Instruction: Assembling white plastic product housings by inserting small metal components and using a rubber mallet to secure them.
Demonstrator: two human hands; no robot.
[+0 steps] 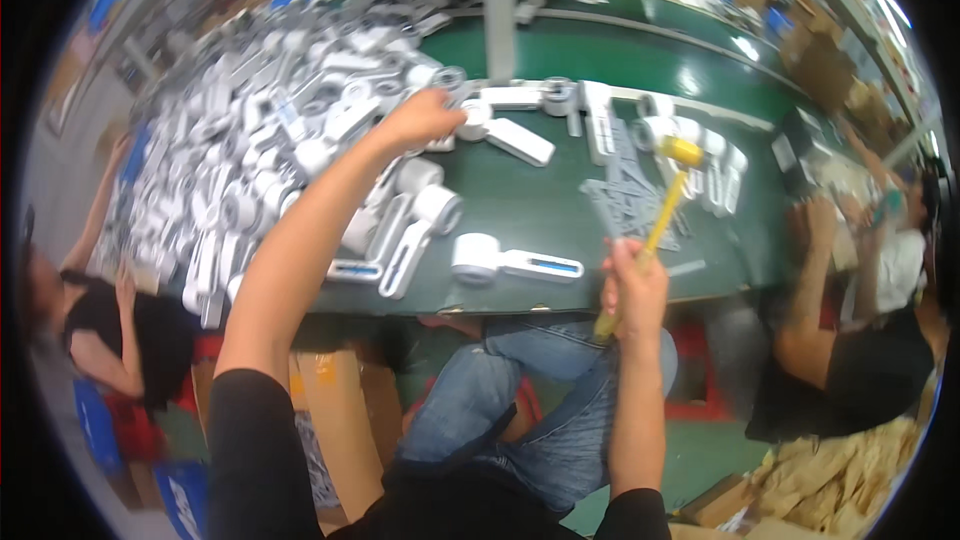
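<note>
My left hand point(425, 120) reaches across the table with its fingers closed at the round head of a white plastic handle piece point(520, 142); its fingertips are partly hidden. In front of me, my right hand point(638, 285) grips a mallet point(664, 212) by its yellow handle, with the yellow head raised. Beyond that hand lies a pile of flat grey plastic pieces point(628, 180). A white round-headed piece point(475, 258) with a blue-striped handle point(543, 266) rests near the table's front edge.
A large heap of white round-headed pieces point(250, 140) covers the left of the green table point(520, 205). More white pieces point(730, 180) stand in a row at the right. A pale post point(499, 10) rises at the back. Co-workers sit at both sides. A cardboard box point(340, 420) stands below.
</note>
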